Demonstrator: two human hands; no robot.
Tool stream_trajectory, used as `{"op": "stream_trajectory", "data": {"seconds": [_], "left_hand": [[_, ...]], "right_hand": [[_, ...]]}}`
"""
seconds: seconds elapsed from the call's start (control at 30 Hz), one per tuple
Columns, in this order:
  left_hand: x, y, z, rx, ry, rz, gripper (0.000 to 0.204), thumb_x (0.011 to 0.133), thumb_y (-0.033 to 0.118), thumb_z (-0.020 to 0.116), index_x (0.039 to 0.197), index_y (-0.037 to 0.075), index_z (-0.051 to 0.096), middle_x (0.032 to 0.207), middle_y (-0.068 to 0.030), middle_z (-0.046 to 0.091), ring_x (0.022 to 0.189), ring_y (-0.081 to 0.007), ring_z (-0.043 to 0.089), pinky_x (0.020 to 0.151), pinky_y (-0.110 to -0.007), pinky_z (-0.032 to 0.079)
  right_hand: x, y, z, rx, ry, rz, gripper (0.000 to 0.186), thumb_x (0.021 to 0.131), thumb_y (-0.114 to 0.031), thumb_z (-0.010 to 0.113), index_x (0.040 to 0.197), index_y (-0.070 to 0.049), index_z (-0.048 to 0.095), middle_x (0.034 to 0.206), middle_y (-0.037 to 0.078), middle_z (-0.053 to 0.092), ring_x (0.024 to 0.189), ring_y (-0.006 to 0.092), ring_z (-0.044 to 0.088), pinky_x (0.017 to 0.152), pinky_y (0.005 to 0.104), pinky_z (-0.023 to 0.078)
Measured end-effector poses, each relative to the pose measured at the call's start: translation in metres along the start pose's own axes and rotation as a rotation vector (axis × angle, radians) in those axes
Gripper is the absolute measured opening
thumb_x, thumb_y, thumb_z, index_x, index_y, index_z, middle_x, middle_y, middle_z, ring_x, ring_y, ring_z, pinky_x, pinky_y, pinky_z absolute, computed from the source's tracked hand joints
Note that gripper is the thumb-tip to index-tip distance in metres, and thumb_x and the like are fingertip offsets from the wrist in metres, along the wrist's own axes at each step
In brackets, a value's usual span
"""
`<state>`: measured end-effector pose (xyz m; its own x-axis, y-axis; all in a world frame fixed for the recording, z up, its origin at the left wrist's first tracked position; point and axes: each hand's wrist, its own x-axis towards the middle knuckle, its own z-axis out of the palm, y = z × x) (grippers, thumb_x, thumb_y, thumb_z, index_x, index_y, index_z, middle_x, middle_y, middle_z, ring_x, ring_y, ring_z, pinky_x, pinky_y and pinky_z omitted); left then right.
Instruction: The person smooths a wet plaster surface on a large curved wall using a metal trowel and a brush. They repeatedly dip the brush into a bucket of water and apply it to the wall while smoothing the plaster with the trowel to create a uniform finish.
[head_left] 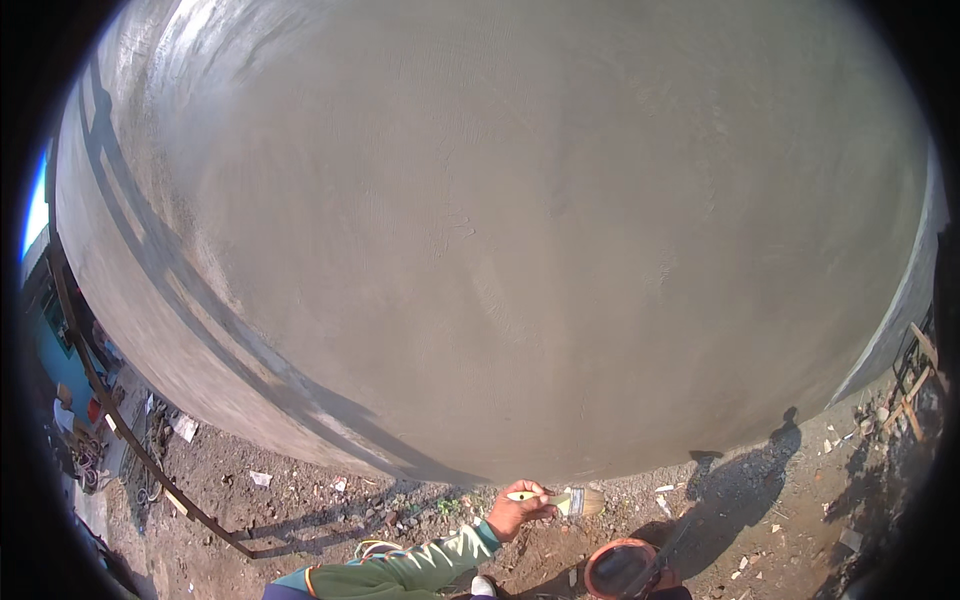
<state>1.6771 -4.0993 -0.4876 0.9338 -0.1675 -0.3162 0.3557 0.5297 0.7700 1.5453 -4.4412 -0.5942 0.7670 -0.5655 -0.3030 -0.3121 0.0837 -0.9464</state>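
Observation:
Fingers of my left hand (515, 512) are wrapped round a paintbrush (582, 502) with a pale green handle, metal band and light bristles, held sideways below the smooth grey plastered wall (540, 250). To its lower right is an orange-rimmed bucket (605, 550) with dark contents. A dark elongated shape crosses the bucket's right side; I cannot make out whether my right hand is there. Below my left hand a white shoe (482, 585) shows on the ground.
Dirt ground (250, 510) with rubble and scraps runs along the wall's foot. A long dark bar (150, 465) runs down the left side. A person (65, 410) in a white top is at far left near a turquoise building (55, 355). Wooden pieces (910, 400) lie at right.

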Motion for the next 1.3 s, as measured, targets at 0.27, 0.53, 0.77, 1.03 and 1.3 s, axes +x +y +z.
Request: {"op": "stream_trajectory", "data": {"seconds": [0.27,0.53,0.77,1.03,1.3], "left_hand": [[0.011,0.318,0.15,0.106,-0.481,0.809,0.018,0.094,0.003,0.074,0.106,0.005,0.06,0.12,-0.0173,0.067,0.11,-0.0285,0.07,0.096,-0.044,0.063],[0.009,0.52,0.398,0.503,-0.533,1.286,0.022,0.092,0.011,0.075,0.108,0.002,0.062,0.106,-0.0104,0.07,0.096,-0.0195,0.07,0.085,-0.034,0.062],[0.004,0.575,0.42,0.533,-0.275,1.506,0.018,0.086,0.008,0.076,0.099,0.001,0.067,0.093,-0.0084,0.071,0.083,-0.0168,0.07,0.077,-0.032,0.059],[-0.098,0.728,0.125,0.351,-0.213,1.655,0.018,0.095,0.002,0.072,0.11,-0.003,0.063,0.108,-0.0201,0.075,0.086,-0.0273,0.078,0.081,-0.037,0.068],[-0.205,0.769,-0.238,0.161,0.41,1.713,0.015,0.097,0.003,0.071,0.111,0.001,0.065,0.108,-0.0178,0.076,0.089,-0.026,0.078,0.081,-0.036,0.068]], "right_hand": [[0.04,-0.341,0.141,0.48,-0.182,-0.578,0.042,0.106,-0.023,0.062,0.141,0.001,0.057,0.071,-0.003,0.052,0.053,0.0054,0.049,0.045,0.0242,0.044],[0.083,-0.692,0.155,0.444,0.055,-1.067,0.042,0.105,-0.031,0.064,0.134,-0.001,0.065,0.071,-0.005,0.048,0.051,0.0028,0.043,0.043,0.0224,0.038],[0.094,-0.78,0.173,0.492,-0.024,-0.993,0.038,0.102,-0.028,0.067,0.129,-0.002,0.068,0.07,-0.006,0.048,0.05,0.0028,0.044,0.042,0.023,0.037],[-0.025,-0.786,0.302,0.252,-0.051,-1.227,0.045,0.094,-0.03,0.073,0.126,0.001,0.07,0.084,0.006,0.069,0.059,0.0113,0.062,0.051,0.0286,0.049],[-0.211,-0.774,0.501,0.08,0.165,-1.572,0.046,0.091,-0.032,0.071,0.123,0.002,0.069,0.113,0.027,0.074,0.107,0.0404,0.072,0.093,0.0459,0.056]]}}
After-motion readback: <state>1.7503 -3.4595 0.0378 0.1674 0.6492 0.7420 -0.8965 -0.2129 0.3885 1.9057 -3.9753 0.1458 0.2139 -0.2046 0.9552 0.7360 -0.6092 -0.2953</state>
